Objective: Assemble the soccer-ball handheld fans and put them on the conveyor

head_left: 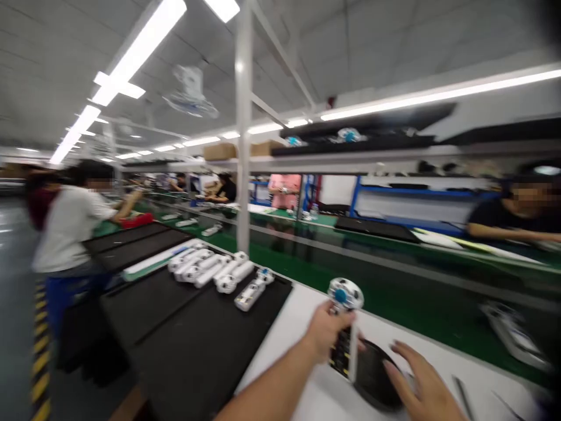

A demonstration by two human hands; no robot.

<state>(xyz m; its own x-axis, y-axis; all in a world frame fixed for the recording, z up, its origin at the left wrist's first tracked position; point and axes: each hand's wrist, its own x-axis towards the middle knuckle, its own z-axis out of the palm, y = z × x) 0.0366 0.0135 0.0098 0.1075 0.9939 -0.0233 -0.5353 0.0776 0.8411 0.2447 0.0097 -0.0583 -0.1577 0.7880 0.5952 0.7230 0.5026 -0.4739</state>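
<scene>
My left hand [326, 330] grips a white device body [346, 295] with a round head, a blue disc in that head, and an open back showing dark circuitry and yellow spots. The device is held upright, tilted slightly. Beside it my right hand [418, 374] hangs with fingers spread, holding nothing. Between the hands lies a dark round dish or pad [374, 374] on the white worktop [307, 298]; whether my right fingers touch it I cannot tell. To the left, a similar open device [252, 294] rests on a black foam tray [205, 333].
Several white device bodies [199, 263] lie in a row on the black tray. Past the worktop runs a green conveyor belt [394, 304] carrying another white piece [517, 336]. A white post [243, 175] rises ahead. Co-workers sit at right and stand at left [72, 228].
</scene>
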